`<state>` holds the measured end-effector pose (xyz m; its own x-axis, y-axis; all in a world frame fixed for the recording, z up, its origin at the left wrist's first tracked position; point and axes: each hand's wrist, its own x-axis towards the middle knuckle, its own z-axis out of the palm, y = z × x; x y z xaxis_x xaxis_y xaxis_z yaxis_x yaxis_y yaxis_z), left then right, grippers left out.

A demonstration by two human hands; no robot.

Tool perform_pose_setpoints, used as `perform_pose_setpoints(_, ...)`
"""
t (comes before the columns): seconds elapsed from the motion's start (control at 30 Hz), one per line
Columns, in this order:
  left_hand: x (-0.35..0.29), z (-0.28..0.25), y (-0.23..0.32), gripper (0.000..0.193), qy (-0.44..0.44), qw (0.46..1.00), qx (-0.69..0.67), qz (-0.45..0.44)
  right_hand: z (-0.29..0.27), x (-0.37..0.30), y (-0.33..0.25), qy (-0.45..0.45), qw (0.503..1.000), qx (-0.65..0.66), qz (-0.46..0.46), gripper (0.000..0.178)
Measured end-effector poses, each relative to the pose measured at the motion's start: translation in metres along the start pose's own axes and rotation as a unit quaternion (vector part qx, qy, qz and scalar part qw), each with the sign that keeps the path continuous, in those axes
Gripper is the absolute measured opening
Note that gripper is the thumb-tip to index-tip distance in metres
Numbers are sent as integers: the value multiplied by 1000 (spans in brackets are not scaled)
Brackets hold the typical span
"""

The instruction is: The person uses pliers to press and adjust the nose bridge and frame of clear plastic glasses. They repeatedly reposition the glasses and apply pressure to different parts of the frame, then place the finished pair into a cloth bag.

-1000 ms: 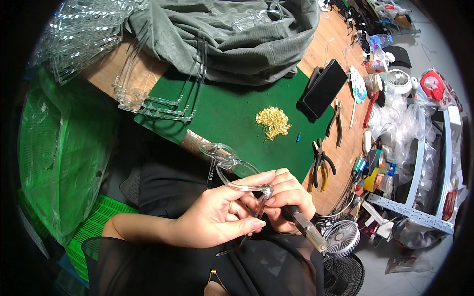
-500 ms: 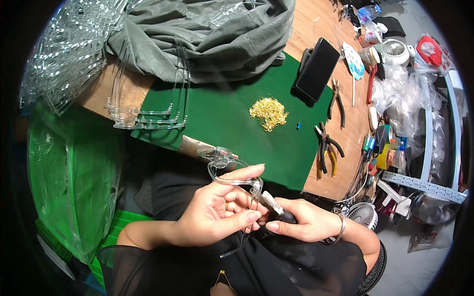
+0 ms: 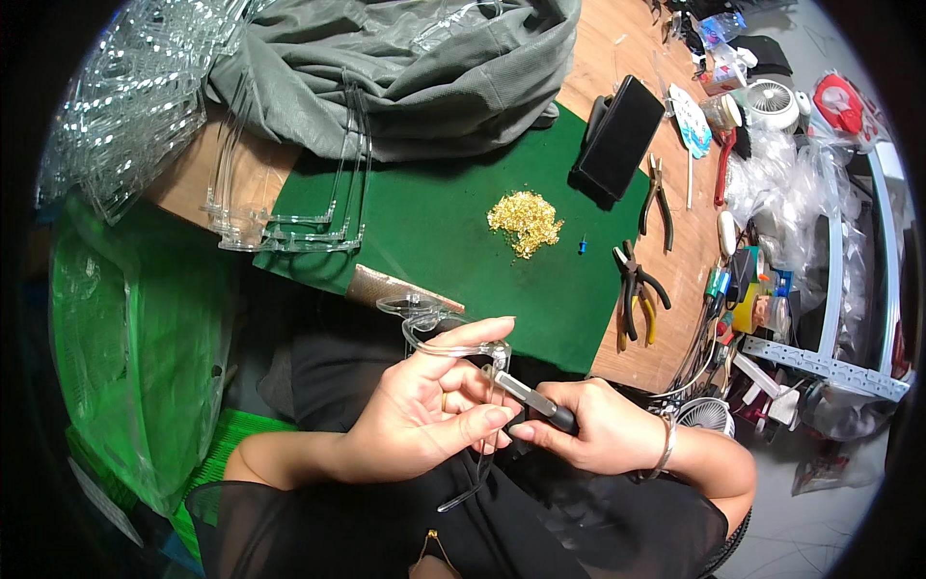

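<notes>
My left hand holds a clear plastic eyeglass frame between thumb and fingers, one temple hanging down below the hand. Closed around the black handle of a pair of pliers is my right hand. The metal jaws touch or overlap the frame's hinge corner, near my left fingertips; whether they grip it is not visible. On the green mat beyond lies a heap of small gold-coloured metal pieces, with a small blue pin-like piece beside it.
More clear frames stand at the mat's left, near a big pile of them. Grey cloth covers the back. A black phone-like device and two other pliers lie right. A metal rack stands far right.
The pliers have turned and moved slightly left, their jaws now over the frame's hinge corner. My left hand and the eyeglass frame have shifted only a little.
</notes>
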<state>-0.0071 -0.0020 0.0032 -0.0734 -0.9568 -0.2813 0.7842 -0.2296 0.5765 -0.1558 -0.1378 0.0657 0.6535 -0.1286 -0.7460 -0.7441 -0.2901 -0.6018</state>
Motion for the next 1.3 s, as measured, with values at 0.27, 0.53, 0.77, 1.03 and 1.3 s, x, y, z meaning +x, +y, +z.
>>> perform_pose_setpoints(0.27, 6, 3, -2, 63, 8, 999, -8, 38, 6, 5, 14, 62, 997, 19, -51, 29)
perform_pose_setpoints(0.53, 3, 4, 4, 62, 8, 1000, -15, 22, 0, 5, 19, -73, 980, 171, -75, 31)
perform_pose_setpoints(0.77, 3, 4, 5, 63, 12, 1000, -6, 8, -8, 2, 8, -63, 992, 99, -43, 33)
perform_pose_setpoints(1.03, 6, 5, -2, 63, 5, 1000, 0, 29, 9, 3, 15, 81, 994, 22, -66, 26)
perform_pose_setpoints(1.3, -14, -1, 18, 48, 69, 983, 16, 169, -10, 23, 42, 160, 976, -39, -143, 23)
